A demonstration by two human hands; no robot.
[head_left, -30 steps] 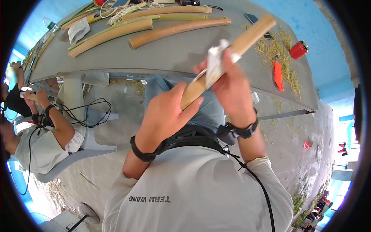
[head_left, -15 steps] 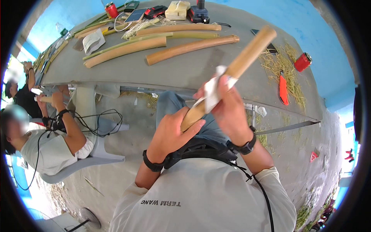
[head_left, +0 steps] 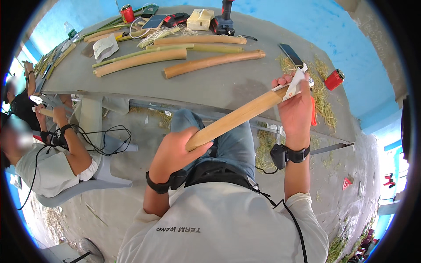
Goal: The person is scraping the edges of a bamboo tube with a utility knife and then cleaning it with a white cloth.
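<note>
A smooth, light-brown bamboo piece point(head_left: 239, 117) slants across my lap, its far end up to the right over the table edge. My left hand point(head_left: 176, 149) is closed round its near end. Near the far end, my right hand point(head_left: 294, 103) grips a folded white sheet of paper point(head_left: 294, 85), perhaps sandpaper, wrapped about the bamboo. The sheet and my fingers hide the tip. An orange utility knife point(head_left: 313, 111) lies on the table, mostly hidden behind my right hand.
Several bamboo pieces point(head_left: 215, 62) lie on the grey table point(head_left: 144, 85). Behind them stand a cordless drill point(head_left: 224, 22) and a red can point(head_left: 127, 14). A phone point(head_left: 291, 55), bamboo shavings point(head_left: 325, 107) and another red can point(head_left: 334, 79) are at right. A seated co-worker point(head_left: 57, 162) is at left.
My right hand and the white sheet have slid along the bamboo to its far end. The bamboo has tipped lower to the right, and my left hand has shifted slightly left.
</note>
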